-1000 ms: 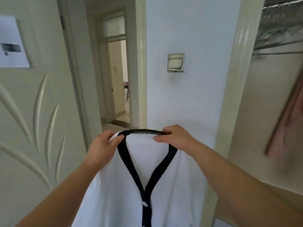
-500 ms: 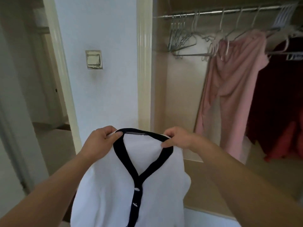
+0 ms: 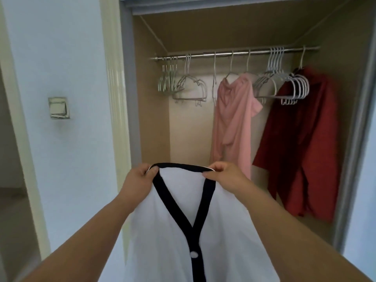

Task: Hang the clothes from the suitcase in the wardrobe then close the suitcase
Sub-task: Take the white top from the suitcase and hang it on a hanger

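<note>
A pale blue wall carries one cream switch at mid-height. A cream door frame borders the wall on the left, with a doorway beyond it. A cream moulding borders the wall on the right.

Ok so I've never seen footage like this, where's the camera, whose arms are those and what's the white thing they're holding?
No machine here: a person is filmed by one wide-angle camera worn on their head, looking forward and down, so their two bare arms reach in from the bottom. The left hand and the right hand each pinch the collar of a white cardigan with black trim, holding it up before an open wardrobe. Inside, a metal rail carries empty hangers, a pink garment and a red garment. A wall switch sits to the left. The cardigan is not on a hanger yet.
</note>
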{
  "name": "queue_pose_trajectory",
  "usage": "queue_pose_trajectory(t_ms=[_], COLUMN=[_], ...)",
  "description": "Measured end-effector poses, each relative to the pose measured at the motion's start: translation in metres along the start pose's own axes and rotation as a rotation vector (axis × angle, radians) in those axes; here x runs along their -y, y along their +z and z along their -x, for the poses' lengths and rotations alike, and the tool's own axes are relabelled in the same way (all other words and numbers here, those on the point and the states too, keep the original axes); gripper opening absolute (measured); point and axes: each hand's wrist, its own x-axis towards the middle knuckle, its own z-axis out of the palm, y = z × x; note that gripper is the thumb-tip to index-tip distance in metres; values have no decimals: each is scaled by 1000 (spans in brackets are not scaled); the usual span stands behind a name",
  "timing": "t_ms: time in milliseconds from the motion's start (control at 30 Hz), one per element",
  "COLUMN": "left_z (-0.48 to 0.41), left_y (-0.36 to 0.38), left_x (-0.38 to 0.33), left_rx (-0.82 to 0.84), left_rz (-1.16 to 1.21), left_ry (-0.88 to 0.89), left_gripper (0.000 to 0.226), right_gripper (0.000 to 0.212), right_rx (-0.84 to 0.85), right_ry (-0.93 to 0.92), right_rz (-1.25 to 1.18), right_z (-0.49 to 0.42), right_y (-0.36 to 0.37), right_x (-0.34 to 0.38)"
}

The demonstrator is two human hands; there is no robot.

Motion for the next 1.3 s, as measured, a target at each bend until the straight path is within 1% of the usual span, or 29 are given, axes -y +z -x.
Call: queue_pose_trajectory(t_ms=[100,233,300,433,567,633,667,700,767,833,900,967,1033,1100,1200,1267,1300], left_z=[-19,-49,-67,-104,-149,-171,-179,-189,-202,-215,-225,-233,-243,-252,-261,-264,-266], left_y=[29,62,75,89,95,99,101,103,107,110,113,115,118,119,125,128,130], left_x=[-10,-13,-15,-19,-16,-13,-13,-13,-12,-10,-13,-18,-21,-24,-26,-26,-26], left_rx=[-10,50,80,165,224,241,253,258,258,258,250,237,215,194,174,177,173], left_rz=[129,312,392,527,570,560,544,525,483,445,431,406,403,399,393,399,405], left_ry=[-59,-150,-156,-134,-146,-136,-133,-124,-100,-73,-53,-28,-5,-3,0,-1,-4], left_gripper=[31,29,27,21,23,27,27,27,28,31,34,31,25,25,26,24,23], right_gripper=[10,18,18,10,3,10,13,14,8,13,12,33,40,46,61,57,48], right_rx=[-13,-20,-2,85,226,236,198,124,-93,-296,-463,-632,-746,-768,-726,-663,-614], right_ry=[22,61,83,156,203,207,198,176,114,23,-44,-83,-81,-47,5,21,3], right_rz=[-13,-35,19,144,260,251,222,173,79,6,13,106,156,199,187,199,224], right_z=[-10,-32,-46,-78,-118,-140,-152,-166,-193,-227,-261,-287,-299,-314,-332,-336,-340], right_y=[-14,-27,-34,-45,-51,-52,-53,-54,-59,-68,-77,-85,-88,-94,-99,-98,-97], right_x=[-6,-15,-17,-14,3,16,23,31,45,61,74,84,94,99,99,103,105])
